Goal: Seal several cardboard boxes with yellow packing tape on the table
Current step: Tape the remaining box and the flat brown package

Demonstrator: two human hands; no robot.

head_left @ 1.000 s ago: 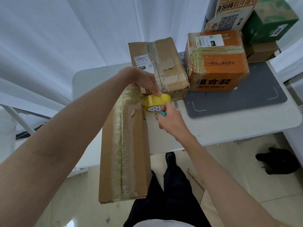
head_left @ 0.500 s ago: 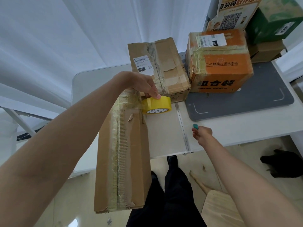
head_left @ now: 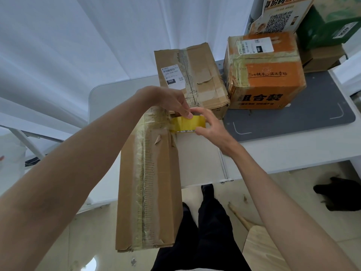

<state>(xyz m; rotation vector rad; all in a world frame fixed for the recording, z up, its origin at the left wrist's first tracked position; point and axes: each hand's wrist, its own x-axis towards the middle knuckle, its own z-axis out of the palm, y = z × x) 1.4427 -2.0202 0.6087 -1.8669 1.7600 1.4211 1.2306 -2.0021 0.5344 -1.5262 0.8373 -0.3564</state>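
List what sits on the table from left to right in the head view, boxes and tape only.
long brown box → yellow tape roll, with both hands on it → brown box with the 060 label → orange box.

White curtain (head_left: pixel 78 45), white table (head_left: pixel 293 151), beige floor (head_left: pixel 293 184).
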